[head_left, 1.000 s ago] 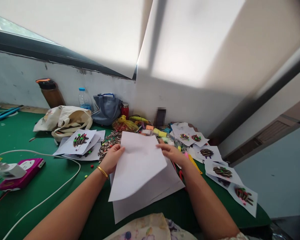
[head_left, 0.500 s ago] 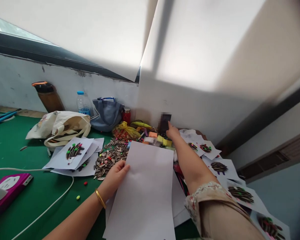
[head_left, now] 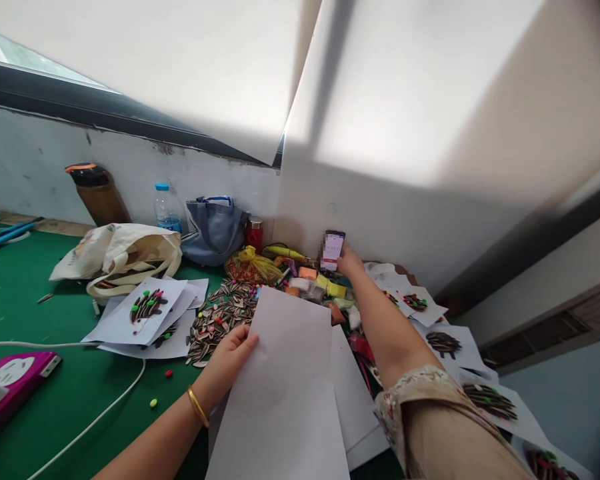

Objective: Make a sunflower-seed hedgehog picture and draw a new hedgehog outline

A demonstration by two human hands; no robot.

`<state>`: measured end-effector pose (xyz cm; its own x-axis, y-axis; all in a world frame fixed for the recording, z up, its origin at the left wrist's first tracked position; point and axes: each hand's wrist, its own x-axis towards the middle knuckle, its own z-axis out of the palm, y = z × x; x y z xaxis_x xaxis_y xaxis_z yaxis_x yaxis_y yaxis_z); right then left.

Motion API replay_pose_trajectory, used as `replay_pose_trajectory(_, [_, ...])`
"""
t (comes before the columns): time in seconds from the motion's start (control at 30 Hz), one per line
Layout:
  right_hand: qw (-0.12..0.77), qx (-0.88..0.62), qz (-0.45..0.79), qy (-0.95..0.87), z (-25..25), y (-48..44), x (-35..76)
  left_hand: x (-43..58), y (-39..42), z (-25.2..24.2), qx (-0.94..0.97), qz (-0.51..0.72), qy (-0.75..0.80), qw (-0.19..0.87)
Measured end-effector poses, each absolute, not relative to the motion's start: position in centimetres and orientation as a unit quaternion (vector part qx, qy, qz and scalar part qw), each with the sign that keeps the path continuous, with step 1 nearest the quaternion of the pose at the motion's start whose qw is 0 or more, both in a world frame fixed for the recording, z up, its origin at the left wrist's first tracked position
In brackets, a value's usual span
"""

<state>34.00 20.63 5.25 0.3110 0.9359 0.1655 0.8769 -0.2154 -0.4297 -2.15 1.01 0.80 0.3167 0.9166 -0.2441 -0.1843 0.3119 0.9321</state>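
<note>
My left hand [head_left: 236, 350] pinches the upper left edge of a blank white sheet of paper [head_left: 285, 393], thumb on top. The sheet is tilted up in front of me, over other white paper [head_left: 353, 393]. My right arm reaches far forward to a phone [head_left: 333, 252] that stands upright by the wall, its screen lit. At the phone's lower right edge my right hand [head_left: 351, 261] is closed, one digit across the front of the screen. The other fingers are partly hidden. Left of the sheet lies a heap of striped sunflower seeds [head_left: 223, 320].
Seed pictures on paper [head_left: 150, 310] lie left, more [head_left: 445, 343] along the right. Coloured clay lumps [head_left: 335, 288], a yellow net bag [head_left: 255, 267], a blue bag [head_left: 215, 233], a cloth tote [head_left: 115, 257], bottles [head_left: 167, 213] and a white cable [head_left: 95, 417] are on the green table [head_left: 145, 433].
The phone screen has gone from dark to lit. My right hand has moved from a finger pointing at the screen to the phone's right edge. The sheet has shifted slightly left.
</note>
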Motion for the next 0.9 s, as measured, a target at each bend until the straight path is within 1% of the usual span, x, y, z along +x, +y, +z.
replay_pose_trajectory(0.17, [0.302, -0.729, 0.109, -0.604, 5.8, 17.1, 31.6, -2.5, 0.8, 1.3, 0.437, 0.421, 0.408, 0.683])
replay_pose_trajectory(0.33, [0.362, -0.671, 0.178, -0.623, 4.9, 10.2, 27.6, -2.9, 0.5, 1.9, 0.449, 0.448, 0.391, 0.667])
replay_pose_trajectory(0.4, [0.424, -0.609, 0.314, -0.592, 4.6, 7.1, 26.4, -3.0, 0.5, 2.1, 0.446, 0.462, 0.381, 0.666])
replay_pose_trajectory(0.47, [0.428, -0.545, 0.429, -0.58, 4.3, 4.2, 25.7, -3.1, 0.5, 2.2, 0.433, 0.483, 0.375, 0.662])
replay_pose_trajectory(0.53, [0.421, -0.514, 0.488, -0.566, 4.1, 1.9, 25.4, -3.1, 0.6, 2.4, 0.414, 0.51, 0.377, 0.653])
replay_pose_trajectory(0.63, [0.419, -0.508, 0.494, -0.568, 3.4, -0.7, 24.9, -3.2, 0.6, 2.8, 0.377, 0.534, 0.38, 0.654])
replay_pose_trajectory(0.7, [0.444, -0.498, 0.502, -0.55, 3.0, -1.9, 24.6, -3.2, 0.5, 3.0, 0.356, 0.524, 0.364, 0.682])
replay_pose_trajectory(0.8, [0.496, -0.475, 0.509, -0.519, 2.2, -2.9, 24.2, -3.3, 0.2, 2.9, 0.339, 0.455, 0.343, 0.748])
replay_pose_trajectory(0.9, [0.543, -0.472, 0.491, -0.491, 1.4, -3.2, 24.5, -3.2, 0.0, 2.7, 0.319, 0.405, 0.354, 0.781])
